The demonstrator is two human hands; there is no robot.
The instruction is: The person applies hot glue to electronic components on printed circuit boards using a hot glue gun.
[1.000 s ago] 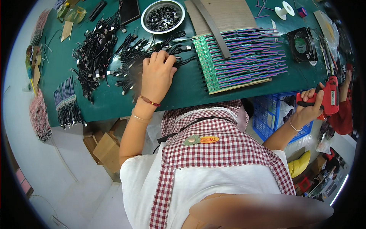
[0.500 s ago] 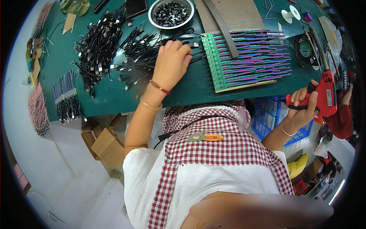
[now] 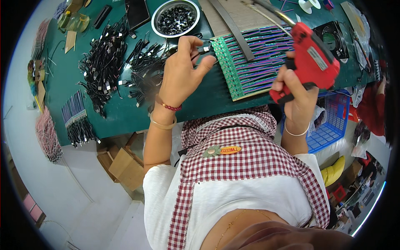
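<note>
Head view, one workstation at a green table [image 3: 125, 112]. Left hand [image 3: 181, 71]: raised just above the table edge, thumb and forefinger pinching a small black cable plug [image 3: 204, 48], the other fingers loosely curled; the plug sits close to the near end of the wire rack, apparently held there so its end faces the tool. Right hand [image 3: 298, 93]: wrapped tight around the grip of a red soldering gun [image 3: 310, 60], its metal tip [image 3: 277, 14] pointing up and to the left over the rack, seemingly angled toward the pinched plug. Wire rack [image 3: 250, 62]: a flat board of many parallel coloured wires in neat rows, lying between the two hands, a dark strip [image 3: 233, 29] laid across it, likely to keep the wires flat. Loose black cables [image 3: 125, 71]: heaped left of the left hand, within easy reach. Metal bowl [image 3: 176, 17]: round, filled with small dark parts, at the far edge. Bundled wires [image 3: 77, 121]: sorted at the table's left. Blue crate [image 3: 329, 121]: below the table at the right.
</note>
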